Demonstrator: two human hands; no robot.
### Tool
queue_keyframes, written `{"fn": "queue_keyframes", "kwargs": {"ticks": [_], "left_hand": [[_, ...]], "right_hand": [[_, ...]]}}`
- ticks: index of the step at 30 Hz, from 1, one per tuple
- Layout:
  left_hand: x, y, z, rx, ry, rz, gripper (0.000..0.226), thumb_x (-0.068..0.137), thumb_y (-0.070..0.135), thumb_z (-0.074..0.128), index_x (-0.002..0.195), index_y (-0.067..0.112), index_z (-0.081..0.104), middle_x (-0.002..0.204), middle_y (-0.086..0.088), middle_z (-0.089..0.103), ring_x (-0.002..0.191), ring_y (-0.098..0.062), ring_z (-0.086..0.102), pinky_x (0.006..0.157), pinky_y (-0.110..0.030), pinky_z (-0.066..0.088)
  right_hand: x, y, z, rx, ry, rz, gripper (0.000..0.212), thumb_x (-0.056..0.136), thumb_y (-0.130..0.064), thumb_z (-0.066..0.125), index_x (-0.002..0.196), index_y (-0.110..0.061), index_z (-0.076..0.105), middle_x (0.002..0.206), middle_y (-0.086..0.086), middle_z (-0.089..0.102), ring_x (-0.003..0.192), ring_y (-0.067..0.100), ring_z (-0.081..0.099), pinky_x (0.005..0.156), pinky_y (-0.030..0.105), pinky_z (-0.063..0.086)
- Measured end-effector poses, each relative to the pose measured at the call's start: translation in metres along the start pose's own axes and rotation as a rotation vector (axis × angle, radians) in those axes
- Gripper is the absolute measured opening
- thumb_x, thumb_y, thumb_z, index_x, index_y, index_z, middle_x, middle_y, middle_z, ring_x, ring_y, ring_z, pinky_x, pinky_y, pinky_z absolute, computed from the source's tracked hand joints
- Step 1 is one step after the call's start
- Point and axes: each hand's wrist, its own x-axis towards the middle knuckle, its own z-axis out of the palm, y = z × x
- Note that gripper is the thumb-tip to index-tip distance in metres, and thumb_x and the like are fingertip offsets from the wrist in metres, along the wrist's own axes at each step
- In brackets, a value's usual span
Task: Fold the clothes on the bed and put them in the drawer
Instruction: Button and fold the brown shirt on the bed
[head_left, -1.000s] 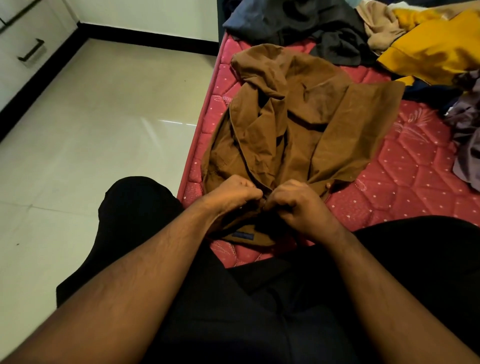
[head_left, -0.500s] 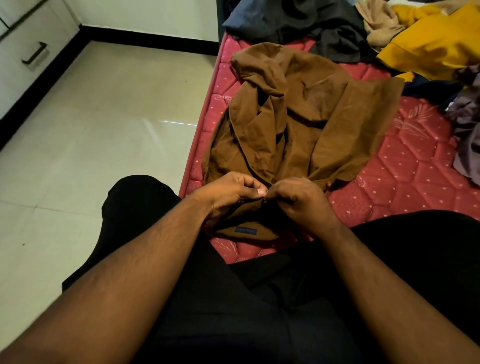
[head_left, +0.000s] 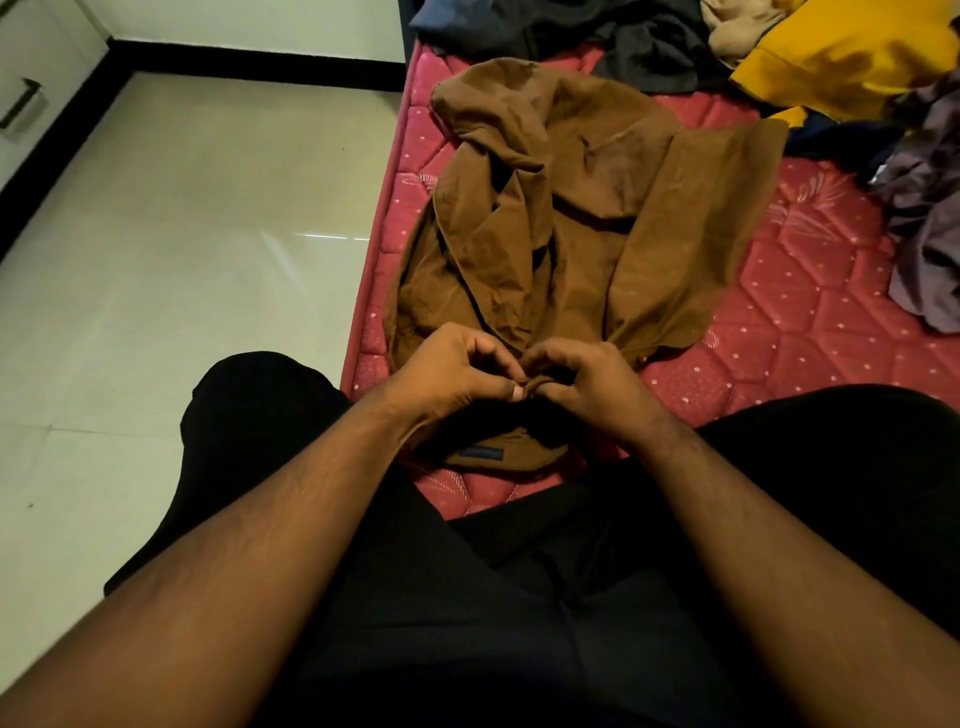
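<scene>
Brown shirt (head_left: 582, 208) lies crumpled on the bed (head_left: 810, 322), just beyond my grip. My left hand (head_left: 457, 374) and right hand (head_left: 587, 379) have uncurled from fists into fingertip pinches on its near edge, apparently fastening it; folding not begun.

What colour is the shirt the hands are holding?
Brown. The brown shirt, pinched by the left hand and right hand, shows best in the head view.
</scene>
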Motion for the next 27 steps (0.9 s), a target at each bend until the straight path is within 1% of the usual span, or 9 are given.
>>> {"fn": "queue_keyframes", "kwargs": {"ticks": [4, 8, 12, 16, 18, 20, 22, 25, 27], "left_hand": [[-0.001, -0.001, 0.006, 0.240, 0.039, 0.120, 0.006, 0.075, 0.003, 0.078, 0.078, 0.005, 0.074, 0.074, 0.004, 0.071, 0.069, 0.001, 0.064, 0.066, -0.012, 0.049], [0.000, -0.005, 0.015, 0.455, 0.084, 0.182, 0.010, 0.077, 0.012, 0.076, 0.071, 0.013, 0.068, 0.072, 0.006, 0.067, 0.066, -0.003, 0.062, 0.059, -0.013, 0.047], [0.000, -0.009, 0.021, 0.631, 0.155, 0.235, 0.021, 0.082, 0.014, 0.069, 0.071, 0.022, 0.054, 0.076, 0.012, 0.055, 0.069, -0.002, 0.053, 0.060, -0.015, 0.039], [-0.001, -0.014, 0.033, 0.787, 0.220, 0.340, 0.019, 0.087, 0.016, 0.065, 0.082, 0.024, 0.049, 0.083, 0.007, 0.051, 0.080, -0.007, 0.045, 0.070, -0.021, 0.037], [0.000, -0.016, 0.035, 0.743, 0.235, 0.356, 0.018, 0.086, 0.014, 0.064, 0.084, 0.023, 0.048, 0.083, 0.007, 0.054, 0.079, -0.007, 0.048, 0.071, -0.026, 0.045], [0.001, -0.017, 0.030, 0.503, 0.221, 0.317, 0.020, 0.084, 0.008, 0.065, 0.093, 0.019, 0.051, 0.084, 0.004, 0.060, 0.075, -0.010, 0.059, 0.071, -0.029, 0.053], [-0.001, -0.017, 0.025, 0.311, 0.191, 0.298, 0.036, 0.082, 0.003, 0.066, 0.106, 0.023, 0.048, 0.081, 0.000, 0.062, 0.071, -0.009, 0.063, 0.067, -0.024, 0.054], [-0.003, -0.017, 0.019, 0.273, 0.176, 0.351, 0.051, 0.081, 0.001, 0.068, 0.113, 0.032, 0.043, 0.083, 0.006, 0.061, 0.076, -0.003, 0.064, 0.068, -0.015, 0.050], [-0.004, -0.019, 0.017, 0.327, 0.136, 0.343, 0.058, 0.080, 0.002, 0.069, 0.121, 0.034, 0.042, 0.088, 0.009, 0.060, 0.081, -0.002, 0.063, 0.071, -0.016, 0.051]], "right_hand": [[0.002, 0.005, 0.003, -0.121, -0.034, 0.036, 0.021, 0.081, -0.014, 0.073, 0.102, -0.016, 0.075, 0.093, 0.001, 0.072, 0.087, 0.006, 0.057, 0.076, 0.021, 0.046], [0.002, 0.009, 0.007, -0.265, -0.056, 0.095, 0.021, 0.084, -0.033, 0.069, 0.104, -0.029, 0.074, 0.092, 0.001, 0.071, 0.088, 0.011, 0.050, 0.079, 0.033, 0.044], [0.004, 0.002, 0.012, -0.306, -0.053, 0.140, 0.021, 0.088, -0.030, 0.065, 0.106, -0.025, 0.073, 0.094, -0.002, 0.068, 0.099, 0.015, 0.050, 0.089, 0.032, 0.036], [0.005, 0.005, 0.013, -0.198, -0.070, 0.192, 0.010, 0.086, -0.024, 0.066, 0.091, -0.021, 0.074, 0.089, -0.003, 0.071, 0.096, 0.019, 0.059, 0.091, 0.042, 0.045], [0.003, 0.007, 0.012, -0.121, -0.060, 0.223, 0.007, 0.083, -0.021, 0.067, 0.086, -0.022, 0.073, 0.083, -0.004, 0.071, 0.089, 0.019, 0.063, 0.086, 0.045, 0.049], [-0.002, 0.005, 0.015, -0.067, 0.011, 0.233, 0.008, 0.079, -0.025, 0.065, 0.082, -0.023, 0.072, 0.078, -0.004, 0.070, 0.084, 0.020, 0.065, 0.080, 0.047, 0.051], [-0.006, 0.000, 0.020, -0.066, 0.105, 0.220, 0.016, 0.076, -0.032, 0.059, 0.081, -0.023, 0.071, 0.078, -0.004, 0.070, 0.084, 0.021, 0.063, 0.077, 0.045, 0.051], [-0.005, -0.002, 0.020, -0.058, 0.204, 0.200, 0.019, 0.077, -0.029, 0.057, 0.085, -0.020, 0.071, 0.085, -0.003, 0.068, 0.084, 0.018, 0.063, 0.074, 0.043, 0.052], [-0.002, 0.000, 0.019, -0.059, 0.163, 0.167, 0.013, 0.081, -0.019, 0.064, 0.090, -0.014, 0.072, 0.088, 0.001, 0.066, 0.085, 0.018, 0.062, 0.076, 0.043, 0.051]]}}
